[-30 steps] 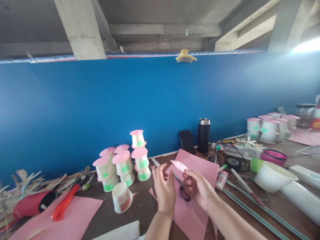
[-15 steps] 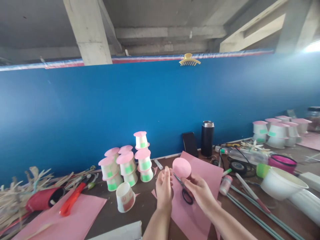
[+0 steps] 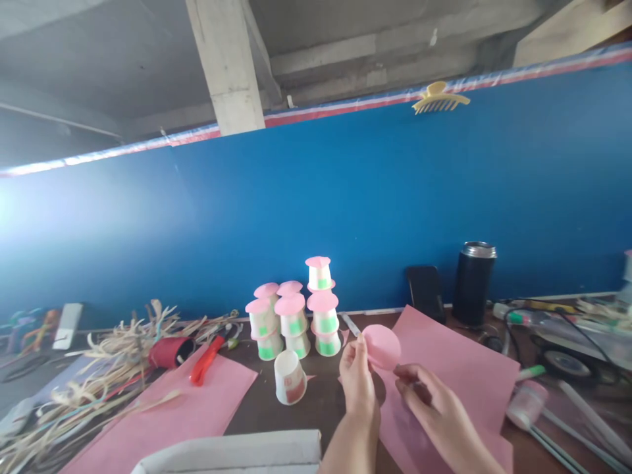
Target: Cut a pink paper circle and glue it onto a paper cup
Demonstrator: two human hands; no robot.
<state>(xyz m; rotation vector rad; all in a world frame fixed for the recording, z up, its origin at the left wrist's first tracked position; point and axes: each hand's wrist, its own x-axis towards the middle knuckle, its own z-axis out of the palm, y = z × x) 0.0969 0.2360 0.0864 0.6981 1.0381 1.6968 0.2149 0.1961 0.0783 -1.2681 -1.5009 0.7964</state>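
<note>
A round piece of pink paper (image 3: 383, 347) is pinched at its left edge between the thumb and fingers of my left hand (image 3: 359, 375). Just right of the circle, my right hand (image 3: 434, 405) is curled, its fingertips at the paper's lower right edge. A dark bit of the scissors (image 3: 422, 394) shows inside the right hand; most of them is hidden by the fingers. Beneath both hands lies a large pink sheet (image 3: 459, 355). To the left stand stacked paper cups with pink discs (image 3: 291, 322) and green patches, and a single upside-down paper cup (image 3: 290, 377).
A black phone (image 3: 425, 293) and a black flask (image 3: 474, 283) stand against the blue panel (image 3: 276, 210). Left lie a red-handled tool (image 3: 206, 361), another pink sheet (image 3: 217, 395) and pale strips (image 3: 113, 368). A white box edge (image 3: 232, 451) is in front; rods and a pink-white bottle (image 3: 527, 403) lie right.
The view has swung left, so things appear further right. My right hand has turned and shifted to the circle's lower right edge, and the scissors, plainly visible before, are now mostly hidden.
</note>
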